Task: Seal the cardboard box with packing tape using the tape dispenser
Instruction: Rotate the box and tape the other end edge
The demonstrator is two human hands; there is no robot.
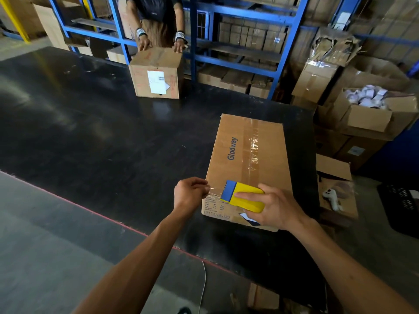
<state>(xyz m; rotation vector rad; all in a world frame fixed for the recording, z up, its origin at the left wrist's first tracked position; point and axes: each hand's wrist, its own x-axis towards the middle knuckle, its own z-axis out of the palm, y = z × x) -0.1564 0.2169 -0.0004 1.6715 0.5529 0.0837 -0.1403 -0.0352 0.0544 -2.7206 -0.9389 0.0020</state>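
Note:
A long brown cardboard box [235,159] printed "Glodway" lies on the black table [113,137], with clear tape running down its middle seam. My right hand [272,206] grips a yellow and blue tape dispenser [243,196] over the box's near end. My left hand [189,192] is just left of the dispenser and pinches the free end of the clear tape [214,192], which is stretched between the two hands.
Across the table another person [156,21] rests both hands on a second cardboard box [156,73]. Blue shelving [235,12] with stacked cartons stands behind. To the right are open cartons [362,114] and a white controller [332,198] lying on a low box.

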